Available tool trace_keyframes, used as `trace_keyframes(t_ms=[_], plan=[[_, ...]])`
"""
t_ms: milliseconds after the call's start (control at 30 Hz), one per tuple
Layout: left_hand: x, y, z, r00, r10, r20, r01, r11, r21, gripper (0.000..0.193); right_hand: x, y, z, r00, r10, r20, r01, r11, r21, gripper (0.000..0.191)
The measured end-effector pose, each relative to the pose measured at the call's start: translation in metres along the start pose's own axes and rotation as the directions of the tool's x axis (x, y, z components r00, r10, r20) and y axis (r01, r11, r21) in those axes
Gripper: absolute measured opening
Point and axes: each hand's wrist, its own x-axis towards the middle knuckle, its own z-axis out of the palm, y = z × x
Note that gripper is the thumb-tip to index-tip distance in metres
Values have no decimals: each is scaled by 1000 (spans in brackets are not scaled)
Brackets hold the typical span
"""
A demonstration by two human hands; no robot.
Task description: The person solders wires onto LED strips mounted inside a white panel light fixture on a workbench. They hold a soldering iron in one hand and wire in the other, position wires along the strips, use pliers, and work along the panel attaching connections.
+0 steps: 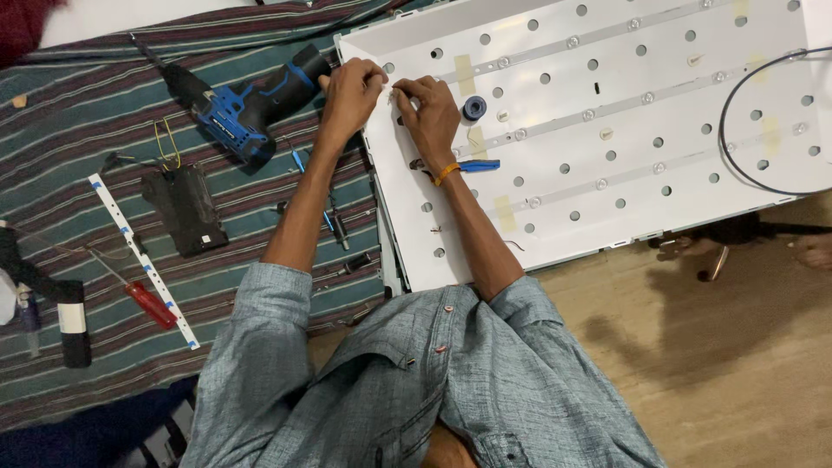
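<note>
A large white backlight panel with round holes and several LED strips lies on the floor. Both my hands meet at its left rim near the top corner. My left hand curls over the rim, fingers closed. My right hand, with an orange band on its wrist, pinches at the same spot. Between the fingertips sits a small white piece, too small to identify. A black tape roll and a blue-handled tool lie on the panel just right of my right hand.
On the striped mat to the left lie a blue cordless drill, a black box, a loose LED strip, a red screwdriver and small drivers. A black cable loops over the panel's right end. Wooden floor lies lower right.
</note>
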Motion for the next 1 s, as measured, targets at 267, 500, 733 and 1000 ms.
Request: trace_keyframes(t_ms=[267,500,733,1000], plan=[[-7,-8,-15,761,640,107,-629,689,360,26,2,-5,-3,1000,21,2,-21,1000,-7,12],[-6,-10,-12,711,671,211,-683,586,436,30,6,-24,-23,997,76,-1,-76,996,-42,15],[-4,-13,-6,712,684,159,-692,644,327,28,6,-27,-39,996,93,-13,-93,996,-11,18],[-5,-21,2,809,583,71,-584,786,201,22,4,-20,-32,992,119,38,-118,993,-23,18]])
